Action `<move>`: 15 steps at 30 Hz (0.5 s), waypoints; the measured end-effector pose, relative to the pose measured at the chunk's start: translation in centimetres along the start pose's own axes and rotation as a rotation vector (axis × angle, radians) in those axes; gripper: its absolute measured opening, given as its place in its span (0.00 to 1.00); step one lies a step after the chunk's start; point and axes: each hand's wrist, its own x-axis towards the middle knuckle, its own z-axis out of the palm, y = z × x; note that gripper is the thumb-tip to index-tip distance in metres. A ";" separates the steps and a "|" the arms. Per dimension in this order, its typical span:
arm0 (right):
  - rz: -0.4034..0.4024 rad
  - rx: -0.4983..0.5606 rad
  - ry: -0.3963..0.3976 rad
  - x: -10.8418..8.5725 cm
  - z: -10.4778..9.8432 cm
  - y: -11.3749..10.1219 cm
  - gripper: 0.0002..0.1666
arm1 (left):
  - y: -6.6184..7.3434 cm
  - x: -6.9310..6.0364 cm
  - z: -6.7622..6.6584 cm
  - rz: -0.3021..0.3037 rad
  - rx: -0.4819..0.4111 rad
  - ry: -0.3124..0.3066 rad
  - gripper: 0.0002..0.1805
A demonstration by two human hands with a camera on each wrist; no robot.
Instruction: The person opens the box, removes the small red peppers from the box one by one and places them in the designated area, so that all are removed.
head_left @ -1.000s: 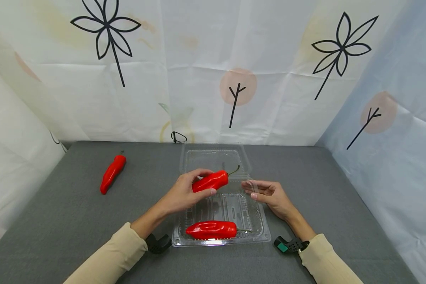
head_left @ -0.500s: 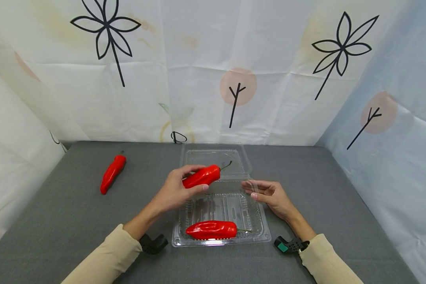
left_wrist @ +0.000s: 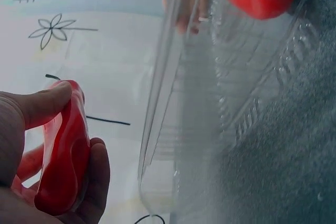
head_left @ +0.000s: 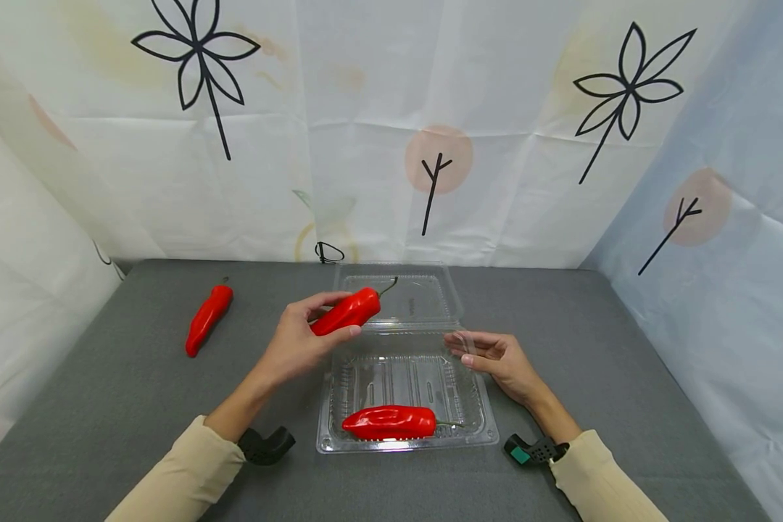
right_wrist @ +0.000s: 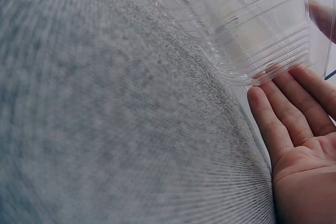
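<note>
My left hand [head_left: 298, 338] holds a long red pepper [head_left: 349, 312] between thumb and fingers, raised above the left side of a clear plastic clamshell container [head_left: 407, 444]. Its green stem points up and to the right. In the left wrist view, the thumb lies along one side of this red pepper [left_wrist: 65, 150], with fingers round the other. A second red pepper [head_left: 389, 423] lies crosswise in the container's near part. At the right wall, my right hand [head_left: 502, 362] stays with straight fingers; in the right wrist view the fingertips [right_wrist: 258, 98] are at the clear wall.
A third red pepper [head_left: 209, 319] lies on the grey tabletop [head_left: 137, 428], at the far left. The container's lid [head_left: 398, 293] is folded back flat behind it. A printed cloth backdrop [head_left: 365, 145] rises along the table's far edge.
My left hand has lifted the held pepper and carried it left, away from over the container's middle. The right hand and the pepper in the container have not moved.
</note>
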 end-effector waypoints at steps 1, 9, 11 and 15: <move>0.002 -0.004 0.002 0.0 0.0 0.0 0.25 | -0.1 0.0 -0.2 0.000 0.003 0.010 0.28; -0.003 -0.009 0.000 0.0 -0.1 0.1 0.25 | -0.8 0.0 -1.9 -0.013 0.065 0.099 0.30; -0.002 -0.010 -0.003 0.0 -0.1 0.1 0.25 | -1.1 0.0 -2.3 -0.018 0.076 0.127 0.30; 0.025 -0.009 0.015 0.0 -0.1 0.0 0.26 | -1.9 0.1 -3.0 -0.037 0.092 0.184 0.29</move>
